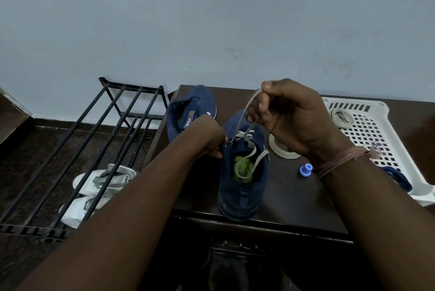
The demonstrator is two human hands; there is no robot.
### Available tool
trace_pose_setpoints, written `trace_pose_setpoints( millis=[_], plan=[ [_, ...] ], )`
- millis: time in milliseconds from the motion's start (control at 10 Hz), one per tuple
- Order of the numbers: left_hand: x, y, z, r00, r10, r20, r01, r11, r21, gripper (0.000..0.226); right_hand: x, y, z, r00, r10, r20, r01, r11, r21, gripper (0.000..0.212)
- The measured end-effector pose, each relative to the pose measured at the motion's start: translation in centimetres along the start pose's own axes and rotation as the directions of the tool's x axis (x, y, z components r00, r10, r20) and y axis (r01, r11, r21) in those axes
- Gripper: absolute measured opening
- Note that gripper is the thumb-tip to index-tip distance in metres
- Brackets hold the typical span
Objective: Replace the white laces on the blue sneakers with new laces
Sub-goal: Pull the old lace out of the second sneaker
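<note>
While the right hand is raised above the near blue sneaker, its thumb and curled fingers pinch the white lace, which runs taut down to the eyelets on the shoe's upper. The lace's loose end loops over the sneaker's opening, where a green insole shows. The left hand grips the left edge of that sneaker near the eyelets, fingers curled against it. This sneaker stands on the dark counter, heel toward the near edge. The second blue sneaker lies just behind the left hand, at the counter's far left corner. Right of the near sneaker rest a roll of tape and a small blue cap. A white perforated basket sits at the counter's right end, holding coiled pale laces and a dark blue lace. Left of the counter stands a black metal shoe rack with white sneakers beneath it.
</note>
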State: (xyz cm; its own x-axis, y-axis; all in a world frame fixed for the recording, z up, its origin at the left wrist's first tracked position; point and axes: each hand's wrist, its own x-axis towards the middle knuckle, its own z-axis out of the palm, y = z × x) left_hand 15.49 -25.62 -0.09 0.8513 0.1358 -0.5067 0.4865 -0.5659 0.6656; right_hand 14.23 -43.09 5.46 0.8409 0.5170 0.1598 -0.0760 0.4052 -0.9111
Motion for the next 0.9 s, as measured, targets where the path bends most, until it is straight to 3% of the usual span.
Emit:
trace_pose_setpoints(
  millis=[100,200,300,400,500,600,700,800,900],
  plan=[
    [0.0,0.1,0.0,1.0,0.021,-0.008,-0.021,0.999,0.029,0.026,-0.3,-0.6,0.5,0.998,-0.043,0.051,0.039,0.997,0.06,0.037],
    [0.1,-0.1,0.0,0.999,0.036,-0.006,-0.035,0.998,0.045,0.026,-0.3,-0.9,0.8,0.999,-0.019,0.029,0.018,1.0,0.014,0.052],
    [0.0,0.0,-0.2,0.99,0.143,-0.002,-0.142,0.984,0.104,0.014,-0.6,-0.4,0.3,0.998,0.063,-0.002,-0.061,0.955,-0.291,0.062],
    [-0.2,0.5,-0.1,0.919,0.393,0.024,-0.378,0.865,0.33,0.03,-0.6,0.8,0.0,0.994,0.113,-0.007,-0.082,0.673,-0.735,0.063],
    [0.4,0.3,0.9,0.805,0.591,0.055,-0.525,0.664,0.532,0.024,-0.2,2.3,-0.6,0.986,0.065,-0.156,-0.169,0.39,-0.905,0.058],
    [1.0,-0.5,1.7,0.733,0.679,0.04,-0.544,0.549,0.635,0.011,-0.1,2.9,-1.7,0.945,0.116,-0.306,-0.325,0.224,-0.919,0.042],
    [1.1,-0.6,2.0,0.722,0.692,-0.029,-0.543,0.592,0.596,0.01,-0.4,3.3,-2.2,0.898,0.278,-0.341,-0.389,0.141,-0.91,0.024],
    [1.1,-0.5,2.1,0.82,0.558,-0.126,-0.49,0.798,0.35,0.009,-0.3,3.8,-2.7,0.868,0.313,-0.386,-0.437,0.111,-0.893,0.019],
    [1.3,-0.5,1.7,0.899,0.413,-0.143,-0.419,0.908,-0.012,0.008,-0.4,3.7,-3.4,0.824,0.318,-0.47,-0.522,0.1,-0.847,0.015]
  ],
)
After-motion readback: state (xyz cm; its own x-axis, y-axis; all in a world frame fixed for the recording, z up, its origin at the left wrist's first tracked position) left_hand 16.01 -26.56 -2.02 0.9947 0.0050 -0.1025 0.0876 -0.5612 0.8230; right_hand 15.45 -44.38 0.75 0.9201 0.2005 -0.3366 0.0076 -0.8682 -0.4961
